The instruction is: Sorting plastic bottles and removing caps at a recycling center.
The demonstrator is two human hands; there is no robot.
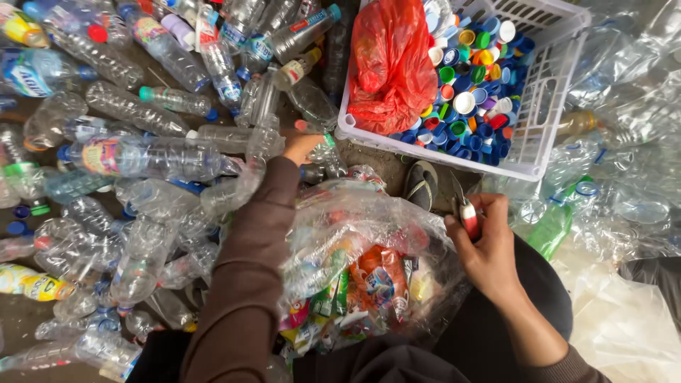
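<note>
Nearest you, at six o'clock, sits the clear plastic bag of peeled colourful labels (355, 284). Your right hand (489, 248), at three o'clock, has its fingers closed round a small red-handled cutter (467, 213); keep its blade pointed away. At twelve o'clock, your left hand (301, 147) curls onto a crushed clear plastic bottle (245, 138); grip it firmly.

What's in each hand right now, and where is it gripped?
The right hand grips a small red-and-white cutter by its handle, blade pointing up. The left hand reaches into the clear plastic bottles; its fingers are hidden, so a hold cannot be told.
</note>
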